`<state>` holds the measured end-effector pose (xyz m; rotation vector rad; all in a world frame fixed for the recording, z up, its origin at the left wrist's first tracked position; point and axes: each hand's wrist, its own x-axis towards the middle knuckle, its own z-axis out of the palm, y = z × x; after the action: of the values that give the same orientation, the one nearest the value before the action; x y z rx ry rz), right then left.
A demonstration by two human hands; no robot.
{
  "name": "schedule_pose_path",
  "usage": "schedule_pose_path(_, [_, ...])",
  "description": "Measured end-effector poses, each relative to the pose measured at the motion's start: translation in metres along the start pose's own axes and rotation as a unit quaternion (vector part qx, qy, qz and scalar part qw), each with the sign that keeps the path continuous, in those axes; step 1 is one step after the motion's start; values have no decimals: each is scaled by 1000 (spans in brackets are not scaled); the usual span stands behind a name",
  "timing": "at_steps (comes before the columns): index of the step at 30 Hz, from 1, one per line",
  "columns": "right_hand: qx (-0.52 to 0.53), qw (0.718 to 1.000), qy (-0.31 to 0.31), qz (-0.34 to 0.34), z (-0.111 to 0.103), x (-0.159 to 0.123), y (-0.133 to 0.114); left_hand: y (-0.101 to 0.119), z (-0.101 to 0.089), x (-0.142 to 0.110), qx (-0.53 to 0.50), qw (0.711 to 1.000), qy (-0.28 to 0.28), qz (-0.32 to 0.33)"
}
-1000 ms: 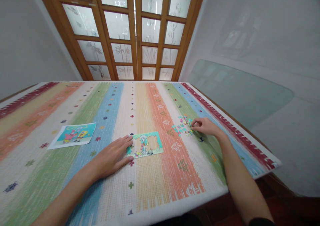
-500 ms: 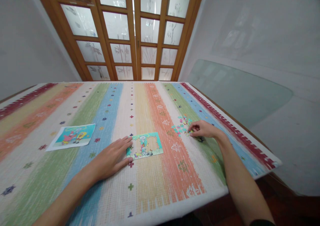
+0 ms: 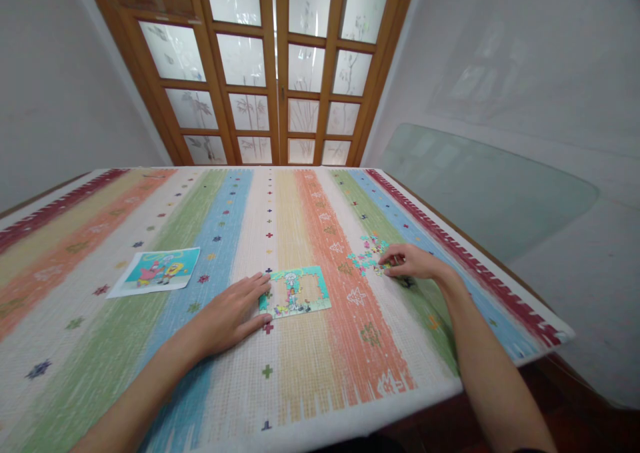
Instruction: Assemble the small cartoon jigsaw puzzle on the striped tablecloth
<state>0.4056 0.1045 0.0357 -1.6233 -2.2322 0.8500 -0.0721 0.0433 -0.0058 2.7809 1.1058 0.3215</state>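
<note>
A partly filled jigsaw puzzle lies flat on the striped cloth, with a squid-like cartoon figure in its middle and bare tan gaps on both sides. My left hand rests flat, fingers stretched, its fingertips and thumb touching the puzzle's left edge. To the right is a loose heap of small puzzle pieces, mostly turquoise with some pink and yellow. At the heap's right side my right hand has its fingers curled down and its thumb close to the forefinger. What lies between those fingertips is too small to make out.
A printed picture of pink and yellow cartoon figures lies on the left of the table. The striped tablecloth hangs over the table's front edge. A glass panel leans by the right wall, and wooden glazed doors stand behind.
The whole view has shifted slightly, so everything appears a little farther right. My right hand stays at the pieces with its fingers slightly shifted; my left hand stays on the puzzle's edge.
</note>
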Motion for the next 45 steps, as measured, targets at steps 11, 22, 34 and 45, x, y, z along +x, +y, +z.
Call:
schedule_pose_path(11, [60,998,-9,16,3,-1,1,0,1,0,6,1000,-6,-1])
schedule_pose_path(22, [98,994,-47,-14,12,7,-28,-1,4,-1,-10,1000,9,4])
schedule_pose_path(34, [284,952,-103,-39,76,30,-95,1,0,0,-10,1000,9,5])
schedule_pose_path(45, [274,956,-48,-98,124,46,-139,3,0,0,-5,1000,-2,-1])
